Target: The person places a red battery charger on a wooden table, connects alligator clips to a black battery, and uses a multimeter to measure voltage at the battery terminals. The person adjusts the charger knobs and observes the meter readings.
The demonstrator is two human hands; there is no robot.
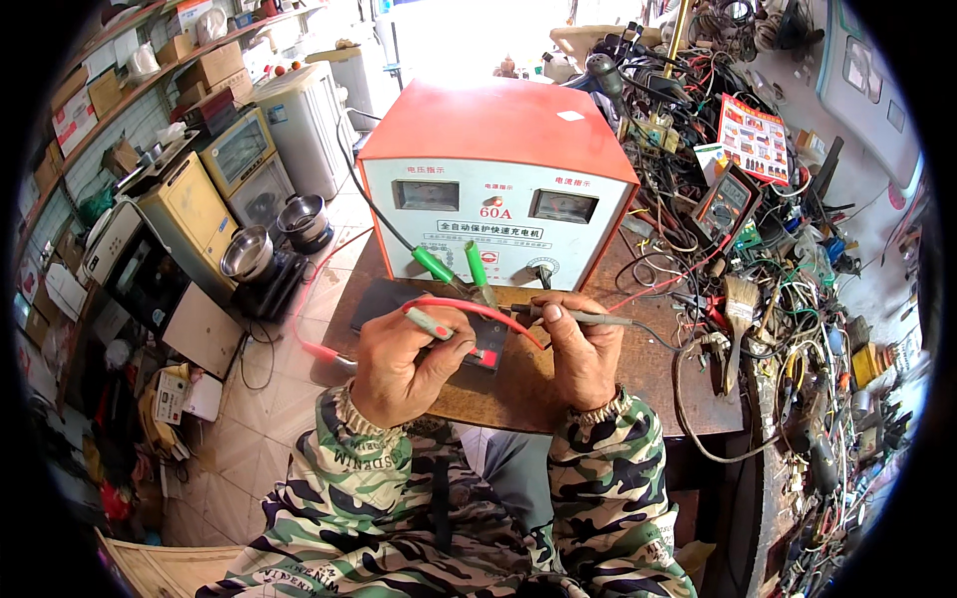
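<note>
My left hand (404, 364) is closed around a pale grey pen-shaped probe (429, 324) with a red mark. A thick red wire (488, 311) arcs from beside these fingers toward my right hand. My right hand (585, 349) pinches a slim dark grey probe (598, 319), its cord trailing right. Just beyond both hands, a green-handled clamp (435, 263) lies before a charger (498, 214) with a red top, white front and two dial gauges. A dark, flat-topped battery-like block (384, 301) with a red part near its edge sits partly behind my left hand.
A wooden bench (648, 374) carries the charger. At the right lie a multimeter (727, 202), a paintbrush (739, 304) and a dense heap of tangled wires (658, 140). On the left floor stand metal pots (247, 254) and cabinets (184, 209).
</note>
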